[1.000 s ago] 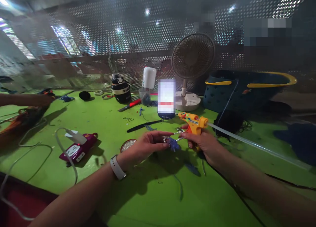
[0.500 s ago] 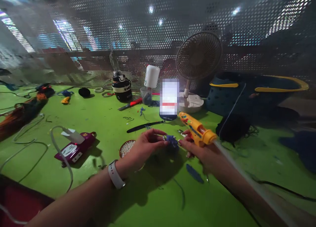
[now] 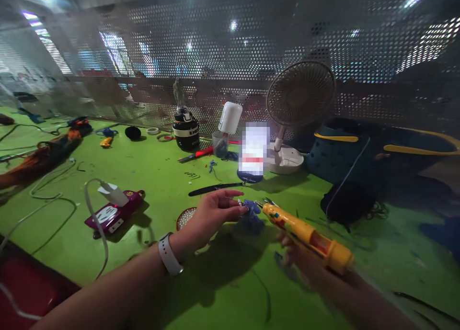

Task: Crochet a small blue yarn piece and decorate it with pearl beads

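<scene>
Between the thumb and fingers of my left hand is a small blue-purple yarn piece with shiny white bits, perhaps beads, at its edge. My right hand, blurred, is closed around a yellow glue gun with coloured pictures on its body. The gun's narrow metal tip points left and is right beside the yarn piece; whether it touches cannot be made out. Partly behind my left wrist is a round dish of white beads. A flat blue strip lies on the green table beneath my right hand, partly covered.
A lit phone stands ahead, with a white fan behind it. At left sits a purple power strip with a plug and cable. Dark yarn and a blue basket are at right. A black strap lies ahead.
The glue gun has swung from pointing up and away to pointing left, its tip now at the yarn piece. My right hand moved back from the piece; my left still holds it.
</scene>
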Available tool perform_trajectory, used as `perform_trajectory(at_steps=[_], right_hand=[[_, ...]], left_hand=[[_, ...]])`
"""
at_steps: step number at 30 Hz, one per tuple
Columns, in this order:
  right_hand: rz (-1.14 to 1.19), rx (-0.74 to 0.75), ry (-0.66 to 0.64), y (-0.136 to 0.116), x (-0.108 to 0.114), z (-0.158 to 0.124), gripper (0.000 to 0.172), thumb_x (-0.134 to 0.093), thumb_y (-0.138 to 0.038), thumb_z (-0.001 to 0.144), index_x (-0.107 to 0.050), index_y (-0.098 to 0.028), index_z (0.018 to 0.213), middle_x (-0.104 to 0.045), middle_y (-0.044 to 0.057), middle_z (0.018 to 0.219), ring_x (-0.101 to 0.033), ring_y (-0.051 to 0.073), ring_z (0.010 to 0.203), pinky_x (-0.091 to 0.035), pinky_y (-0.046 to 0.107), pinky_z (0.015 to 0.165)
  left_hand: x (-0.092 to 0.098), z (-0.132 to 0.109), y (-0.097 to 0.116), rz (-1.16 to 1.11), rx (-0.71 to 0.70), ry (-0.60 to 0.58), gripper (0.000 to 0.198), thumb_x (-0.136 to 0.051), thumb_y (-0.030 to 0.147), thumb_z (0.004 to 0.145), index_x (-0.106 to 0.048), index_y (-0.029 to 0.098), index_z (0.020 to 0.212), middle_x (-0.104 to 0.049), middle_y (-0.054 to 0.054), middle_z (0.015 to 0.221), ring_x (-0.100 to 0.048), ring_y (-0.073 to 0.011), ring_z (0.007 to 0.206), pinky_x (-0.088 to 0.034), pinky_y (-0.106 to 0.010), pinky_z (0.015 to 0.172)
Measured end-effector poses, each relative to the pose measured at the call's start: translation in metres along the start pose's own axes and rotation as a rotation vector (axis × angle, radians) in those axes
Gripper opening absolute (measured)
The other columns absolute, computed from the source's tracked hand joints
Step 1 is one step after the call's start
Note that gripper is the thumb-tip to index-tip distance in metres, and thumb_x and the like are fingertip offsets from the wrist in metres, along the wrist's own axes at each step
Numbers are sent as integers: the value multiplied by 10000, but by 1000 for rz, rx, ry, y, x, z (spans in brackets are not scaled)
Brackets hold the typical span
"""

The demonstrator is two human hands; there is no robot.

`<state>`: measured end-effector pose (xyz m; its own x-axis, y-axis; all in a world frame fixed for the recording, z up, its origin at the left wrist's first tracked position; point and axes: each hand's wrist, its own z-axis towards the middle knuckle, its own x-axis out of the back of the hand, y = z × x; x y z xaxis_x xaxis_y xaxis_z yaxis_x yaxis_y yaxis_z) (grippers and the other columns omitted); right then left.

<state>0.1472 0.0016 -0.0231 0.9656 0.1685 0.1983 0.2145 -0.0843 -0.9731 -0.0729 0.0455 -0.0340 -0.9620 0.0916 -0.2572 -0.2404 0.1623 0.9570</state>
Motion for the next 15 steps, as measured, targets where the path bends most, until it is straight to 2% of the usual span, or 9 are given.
perform_trajectory(at_steps=[3, 7, 11, 15], right_hand=[[-9, 8, -1, 8, 1, -3, 360, -694, -626, 630, -680, -280, 731, -538, 5, 502, -510, 174, 437, -415, 289, 372], [3, 1, 25, 7, -3, -7, 308, -664, -565, 701, -706, -267, 768, -497, -7, 488, -452, 155, 403, -380, 288, 359], [20, -6, 25, 4, -8, -10, 333, -642, -591, 708, -713, -271, 767, -467, -13, 453, -429, 160, 382, -376, 301, 359], [12, -90, 146, 7, -8, -9, 354, -693, -616, 632, -645, -266, 645, -524, 5, 490, -447, 168, 417, -389, 303, 373]], left_hand=[[-2, -1, 1, 16, -19, -14, 395, -821, 160, 663, -662, 128, 1023, -735, -30, 787, -669, -123, 698, -535, -291, 725], [-4, -4, 1, 43, -67, -47, 347, -800, 152, 684, -661, 125, 1000, -754, -49, 824, -691, -140, 734, -549, -313, 750], [-1, -5, -1, 71, -96, -54, 316, -792, 165, 695, -658, 128, 979, -764, -68, 871, -707, -160, 786, -557, -331, 784], [3, -3, -3, 85, -142, -76, 300, -773, 184, 718, -665, 150, 995, -761, -70, 920, -704, -168, 840, -554, -333, 804]])
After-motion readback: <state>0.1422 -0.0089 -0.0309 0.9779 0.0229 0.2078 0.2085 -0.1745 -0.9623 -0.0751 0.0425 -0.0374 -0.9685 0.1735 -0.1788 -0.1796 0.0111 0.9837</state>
